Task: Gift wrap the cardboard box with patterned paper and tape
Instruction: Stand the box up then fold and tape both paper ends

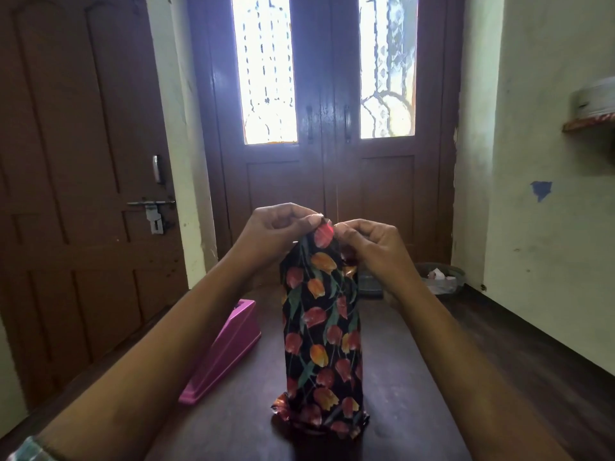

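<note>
A tall box stands upright on the dark wooden table, fully covered in black paper printed with red and orange tulips. The cardboard itself is hidden. Loose paper flares out crumpled at its base. My left hand and my right hand meet at the top of the box, and each pinches the gathered paper flap there between thumb and fingertips. A pink tape dispenser lies on the table to the left of the box; its tape is not visible.
Beyond the table is a brown double door with bright glass panes. A second brown door with a latch is on the left. A basket with scraps sits on the floor at the right, by a pale wall.
</note>
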